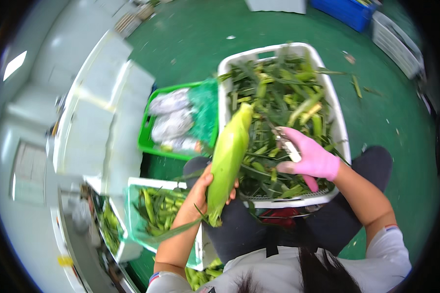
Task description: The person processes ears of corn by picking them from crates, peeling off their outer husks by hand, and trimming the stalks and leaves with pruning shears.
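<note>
My bare left hand [200, 191] grips a green ear of corn [227, 161] by its lower half, tilted with its pale tip up toward the white basket. My right hand [308, 158] wears a pink glove and holds metal pruning shears with white handles [291, 149], their blades just right of the ear. Under both, a white plastic basket [342, 132] is heaped with cut green leaves and husk pieces [283, 88]; it sits between my knees. A long loose leaf [176, 230] trails across my left wrist from the bottom of the ear.
A green crate [144, 136] with bagged items stands left. White foam boxes [83, 132] are stacked beyond it; lower left, open boxes hold more corn [156, 210]. A blue crate [342, 12] and white crate [396, 44] stand at back right. Leaf scraps [357, 85] lie on the green floor.
</note>
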A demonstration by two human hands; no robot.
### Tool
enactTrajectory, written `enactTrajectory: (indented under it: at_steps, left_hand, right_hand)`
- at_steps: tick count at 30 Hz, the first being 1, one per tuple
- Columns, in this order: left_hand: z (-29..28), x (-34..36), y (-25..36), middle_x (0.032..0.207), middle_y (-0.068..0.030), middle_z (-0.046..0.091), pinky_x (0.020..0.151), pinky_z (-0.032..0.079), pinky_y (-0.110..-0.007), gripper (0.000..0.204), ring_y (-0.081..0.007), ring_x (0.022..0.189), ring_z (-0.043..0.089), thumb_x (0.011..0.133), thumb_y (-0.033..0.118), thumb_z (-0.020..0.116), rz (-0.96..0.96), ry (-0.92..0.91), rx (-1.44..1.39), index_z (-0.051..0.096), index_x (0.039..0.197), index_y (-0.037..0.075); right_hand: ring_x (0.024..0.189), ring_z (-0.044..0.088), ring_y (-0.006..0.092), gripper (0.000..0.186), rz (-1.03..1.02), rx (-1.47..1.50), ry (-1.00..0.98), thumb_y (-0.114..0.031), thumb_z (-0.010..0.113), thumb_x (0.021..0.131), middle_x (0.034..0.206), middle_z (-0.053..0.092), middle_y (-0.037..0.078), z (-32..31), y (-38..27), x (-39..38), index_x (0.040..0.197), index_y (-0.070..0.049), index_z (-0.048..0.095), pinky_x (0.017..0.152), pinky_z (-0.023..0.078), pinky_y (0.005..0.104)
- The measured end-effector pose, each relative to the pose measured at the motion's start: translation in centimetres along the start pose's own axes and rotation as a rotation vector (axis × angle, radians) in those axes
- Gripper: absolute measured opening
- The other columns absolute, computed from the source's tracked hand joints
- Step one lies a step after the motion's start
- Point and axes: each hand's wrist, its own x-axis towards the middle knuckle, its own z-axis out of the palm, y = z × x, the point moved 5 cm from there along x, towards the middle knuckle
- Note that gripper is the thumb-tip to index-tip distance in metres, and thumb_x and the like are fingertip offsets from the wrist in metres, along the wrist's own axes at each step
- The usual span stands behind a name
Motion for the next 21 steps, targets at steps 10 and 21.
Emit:
enactTrajectory:
  at_steps: [10, 21]
  left_hand:
    - [4.2, 4.3, -0.7, 0.091, -0.0185, 0.057, 0.044, 0.041, -0.026, 0.066, -0.0198, 0.056, 0.054, 0.09, 0.057, 0.043, -0.163, -0.144, 0.161, 0.047, 0.125, 0.002]
    - [3.7, 5.9, 1.4, 0.09, -0.0161, 0.056, 0.041, 0.038, -0.025, 0.066, -0.016, 0.051, 0.048, 0.094, 0.058, 0.038, -0.379, -0.201, 0.201, 0.044, 0.129, 0.002]
  right_hand:
    - [0.119, 0.047, 0.0359, 0.079, -0.074, -0.28, 0.066, -0.021, 0.068, 0.069, 0.128, 0.045, 0.024, -4.8, 2.8, -1.0, 0.137, 0.001, 0.036, 0.103, 0.04, 0.0379]
    - [0.071, 0.064, 0.0285, 0.038, -0.08, -0.142, 0.308, -0.022, 0.068, 0.074, 0.074, 0.063, 0.013, -2.8, 5.5, 0.1, 0.103, 0.001, 0.059, 0.072, 0.052, 0.0378]
